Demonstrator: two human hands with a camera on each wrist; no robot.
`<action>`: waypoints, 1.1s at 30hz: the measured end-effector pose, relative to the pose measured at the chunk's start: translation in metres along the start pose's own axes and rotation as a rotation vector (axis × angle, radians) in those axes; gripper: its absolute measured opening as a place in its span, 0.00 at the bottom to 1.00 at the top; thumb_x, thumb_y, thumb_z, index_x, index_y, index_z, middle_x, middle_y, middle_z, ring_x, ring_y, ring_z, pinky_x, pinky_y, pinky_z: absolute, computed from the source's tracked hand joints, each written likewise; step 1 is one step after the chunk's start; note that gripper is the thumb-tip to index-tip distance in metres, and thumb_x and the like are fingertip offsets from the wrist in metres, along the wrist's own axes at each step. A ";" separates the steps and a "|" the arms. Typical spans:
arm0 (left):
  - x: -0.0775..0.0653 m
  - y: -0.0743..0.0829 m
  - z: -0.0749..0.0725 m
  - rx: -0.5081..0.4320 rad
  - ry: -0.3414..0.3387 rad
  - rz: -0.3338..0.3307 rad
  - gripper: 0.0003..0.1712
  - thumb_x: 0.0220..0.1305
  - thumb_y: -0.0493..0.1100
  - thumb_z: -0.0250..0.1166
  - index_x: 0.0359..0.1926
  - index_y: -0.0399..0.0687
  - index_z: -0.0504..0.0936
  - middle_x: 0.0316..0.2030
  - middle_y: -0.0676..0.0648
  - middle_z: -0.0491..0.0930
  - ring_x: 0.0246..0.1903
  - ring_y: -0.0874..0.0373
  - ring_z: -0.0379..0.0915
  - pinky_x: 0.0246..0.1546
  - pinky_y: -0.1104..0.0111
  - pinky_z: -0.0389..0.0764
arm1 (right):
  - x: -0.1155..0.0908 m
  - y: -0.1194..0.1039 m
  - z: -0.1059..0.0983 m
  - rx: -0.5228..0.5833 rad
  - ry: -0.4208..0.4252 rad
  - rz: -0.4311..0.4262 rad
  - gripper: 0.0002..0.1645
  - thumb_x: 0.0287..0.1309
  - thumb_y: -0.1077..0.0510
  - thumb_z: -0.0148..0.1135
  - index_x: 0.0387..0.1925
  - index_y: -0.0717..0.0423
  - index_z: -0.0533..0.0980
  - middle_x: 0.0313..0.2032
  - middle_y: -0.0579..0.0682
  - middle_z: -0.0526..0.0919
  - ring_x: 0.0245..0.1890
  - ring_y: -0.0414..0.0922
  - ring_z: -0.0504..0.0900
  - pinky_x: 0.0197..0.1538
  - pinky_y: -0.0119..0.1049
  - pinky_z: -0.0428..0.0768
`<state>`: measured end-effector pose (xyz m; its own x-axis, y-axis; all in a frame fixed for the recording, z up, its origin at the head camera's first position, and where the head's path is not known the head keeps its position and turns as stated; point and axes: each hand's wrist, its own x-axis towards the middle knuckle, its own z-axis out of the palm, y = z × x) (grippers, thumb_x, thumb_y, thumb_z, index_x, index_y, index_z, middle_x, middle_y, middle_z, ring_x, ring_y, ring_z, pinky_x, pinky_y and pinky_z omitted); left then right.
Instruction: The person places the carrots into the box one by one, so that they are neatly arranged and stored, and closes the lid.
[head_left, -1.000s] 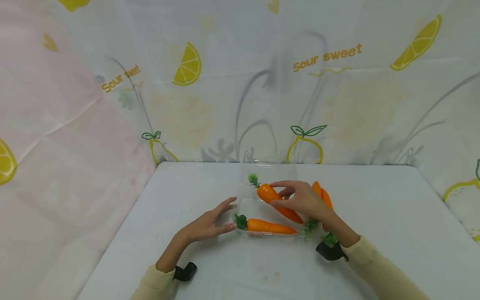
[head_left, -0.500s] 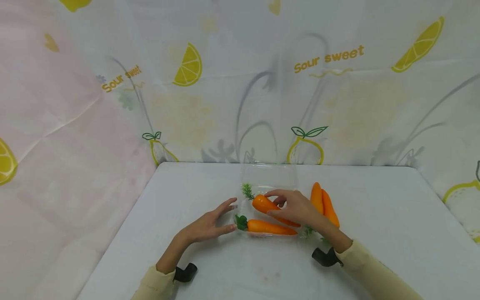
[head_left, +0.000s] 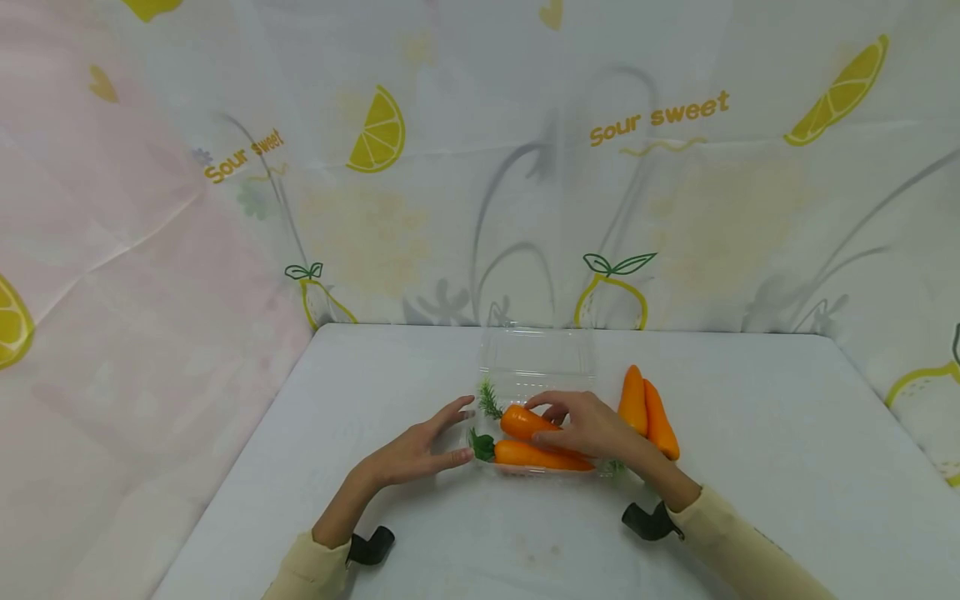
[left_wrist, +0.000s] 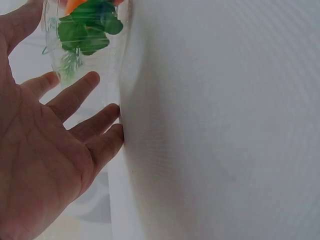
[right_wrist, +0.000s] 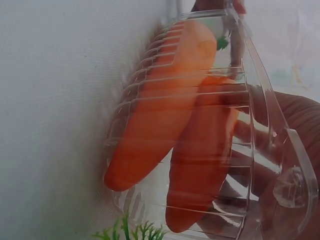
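A clear plastic clamshell box (head_left: 537,351) stands with its lid laid back on the white table. Along its front wall lies one carrot (head_left: 528,454) with leafy green top. Behind that, my right hand (head_left: 592,425) grips a second carrot (head_left: 517,422) with a feathery top, down inside the box. In the right wrist view both carrots show through the ribbed wall, the front carrot (right_wrist: 160,105) beside the held carrot (right_wrist: 202,165). My left hand (head_left: 412,450) is at the box's left end, fingers spread and relaxed; in the left wrist view the fingertips (left_wrist: 90,79) are near the wall.
Two more carrots (head_left: 633,402) lie side by side to the right of the box, their tips pointing away; the right forearm partly hides their green tops. A lemon-print curtain (head_left: 450,167) hangs behind the white table (head_left: 375,367).
My right hand has lowered the held carrot toward the front and slightly left, down into the box behind the front carrot. The left hand has stayed where it was.
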<state>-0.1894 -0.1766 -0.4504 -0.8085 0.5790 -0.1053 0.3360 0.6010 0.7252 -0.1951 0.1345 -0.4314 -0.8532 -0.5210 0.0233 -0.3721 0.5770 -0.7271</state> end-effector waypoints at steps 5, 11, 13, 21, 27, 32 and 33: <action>-0.001 0.000 0.001 0.006 0.000 0.000 0.46 0.66 0.63 0.62 0.77 0.67 0.49 0.70 0.48 0.64 0.69 0.46 0.59 0.63 0.40 0.60 | -0.001 0.000 0.000 -0.023 -0.025 -0.030 0.24 0.59 0.49 0.70 0.57 0.47 0.78 0.43 0.46 0.86 0.42 0.45 0.81 0.46 0.43 0.80; -0.001 0.000 0.002 0.010 0.003 -0.005 0.46 0.65 0.63 0.62 0.78 0.67 0.49 0.71 0.48 0.63 0.69 0.45 0.59 0.63 0.39 0.60 | -0.001 0.000 0.001 -0.046 -0.053 -0.037 0.24 0.62 0.51 0.68 0.59 0.48 0.76 0.46 0.49 0.85 0.45 0.47 0.81 0.50 0.48 0.80; -0.001 0.001 0.002 0.005 0.004 -0.006 0.46 0.65 0.63 0.62 0.78 0.67 0.49 0.71 0.47 0.64 0.69 0.45 0.59 0.63 0.38 0.60 | -0.001 -0.001 0.001 -0.044 -0.062 -0.027 0.24 0.63 0.52 0.67 0.60 0.48 0.75 0.47 0.50 0.85 0.46 0.48 0.81 0.51 0.49 0.80; -0.001 0.001 0.002 0.029 0.006 0.005 0.47 0.66 0.63 0.61 0.78 0.64 0.48 0.70 0.47 0.64 0.69 0.45 0.60 0.63 0.39 0.60 | -0.001 0.000 0.004 -0.078 -0.082 -0.051 0.22 0.65 0.57 0.64 0.59 0.52 0.75 0.50 0.53 0.84 0.50 0.52 0.81 0.55 0.53 0.77; 0.000 0.001 0.002 0.033 0.005 -0.012 0.47 0.65 0.64 0.62 0.78 0.66 0.48 0.70 0.47 0.65 0.68 0.44 0.60 0.63 0.39 0.59 | -0.003 0.000 0.001 -0.156 -0.075 -0.075 0.20 0.66 0.56 0.63 0.58 0.52 0.76 0.50 0.50 0.84 0.52 0.52 0.78 0.56 0.53 0.75; 0.000 0.000 0.002 0.036 0.002 -0.015 0.47 0.65 0.64 0.61 0.78 0.67 0.48 0.70 0.49 0.64 0.69 0.45 0.59 0.63 0.39 0.59 | -0.007 -0.002 -0.005 -0.154 -0.019 -0.075 0.21 0.65 0.57 0.62 0.59 0.53 0.78 0.50 0.48 0.83 0.52 0.53 0.75 0.55 0.53 0.74; 0.000 0.000 0.002 0.038 0.001 -0.014 0.47 0.65 0.64 0.61 0.78 0.67 0.48 0.70 0.49 0.64 0.69 0.45 0.59 0.63 0.39 0.59 | -0.007 -0.002 -0.006 -0.150 -0.008 -0.073 0.21 0.65 0.57 0.63 0.59 0.53 0.77 0.50 0.48 0.83 0.52 0.53 0.75 0.55 0.52 0.74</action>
<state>-0.1883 -0.1752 -0.4517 -0.8138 0.5698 -0.1141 0.3431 0.6296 0.6970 -0.1902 0.1407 -0.4260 -0.8195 -0.5692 0.0666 -0.4836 0.6245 -0.6133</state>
